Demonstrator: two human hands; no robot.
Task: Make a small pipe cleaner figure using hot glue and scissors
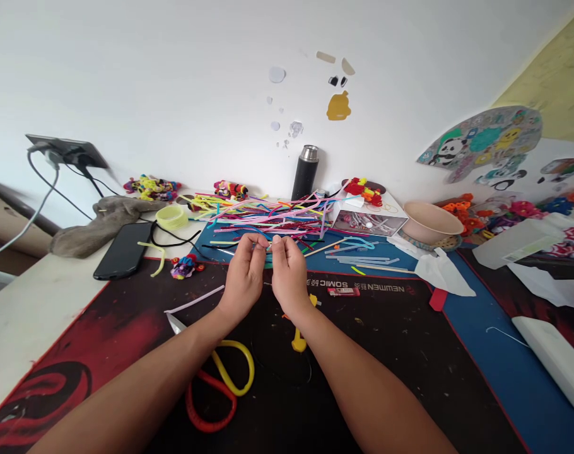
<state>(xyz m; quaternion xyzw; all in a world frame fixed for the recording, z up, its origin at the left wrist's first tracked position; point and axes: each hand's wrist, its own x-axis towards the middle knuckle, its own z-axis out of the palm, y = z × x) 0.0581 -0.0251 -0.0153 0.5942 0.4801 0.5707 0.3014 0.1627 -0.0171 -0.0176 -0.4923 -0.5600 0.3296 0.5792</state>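
My left hand (246, 271) and my right hand (287, 271) meet over the dark mat, thumbs and fingers pinched. Whatever sits between the fingertips is too small to make out. Just beyond them lies a heap of coloured pipe cleaners (268, 217), pink, yellow, red and purple. Scissors (234, 372) with one yellow and one red handle rest below my left forearm, which covers part of them. A pale lilac pipe cleaner piece (197, 299) lies near the blade. Partly hidden by my right wrist is a yellow plastic tool (298, 342).
Behind the heap stands a black thermos (306, 173). A phone (122, 250) and a yellow coil (171, 217) lie left. To the right are a clear-fronted box (369, 222), a pinkish bowl (433, 222), white tissue (445, 272), glue sticks (363, 260) and a red lighter (344, 292).
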